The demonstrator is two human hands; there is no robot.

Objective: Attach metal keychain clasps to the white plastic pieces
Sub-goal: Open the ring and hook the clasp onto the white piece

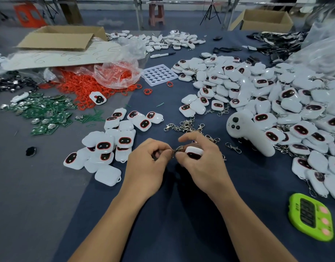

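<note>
Hands work close together over the dark blue cloth table (163, 214): the left hand (149, 159) pinches a small shiny metal clasp (177, 149) between curled fingertips, while the right hand (202, 163) grips a smooth, rounded white plastic piece (193, 151) with a glossy dark oval ringed in red. Clasp and piece sit right against each other between the hands. Loose clasps (185, 126) lie tangled just beyond, with a cluster of white pieces (110, 142) to the left and a large heap (276, 103) to the right.
</note>
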